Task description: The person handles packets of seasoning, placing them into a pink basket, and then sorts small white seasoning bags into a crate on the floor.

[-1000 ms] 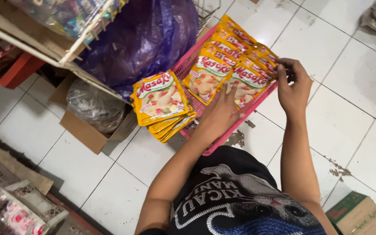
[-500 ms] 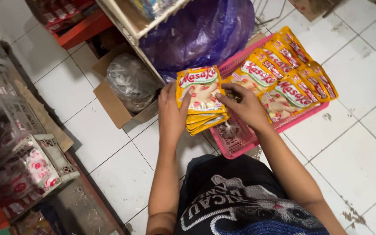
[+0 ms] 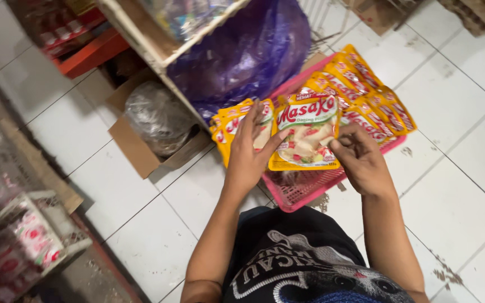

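- Our left hand (image 3: 249, 154) and right hand (image 3: 360, 160) each pinch a side of one yellow packet (image 3: 305, 133), held above the pink basket (image 3: 304, 191).
- The packet stands upright, face towards us, long axis running away from us.
- It shows red lettering and a pale food picture.
- More yellow packets (image 3: 366, 95) lie overlapped in the basket; a purple bag (image 3: 242, 50) sits behind.

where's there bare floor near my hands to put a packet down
Bare tiles lie right of the pink basket, and more between the cardboard box and your left hand. The basket is crowded with packets; the purple bag blocks behind.
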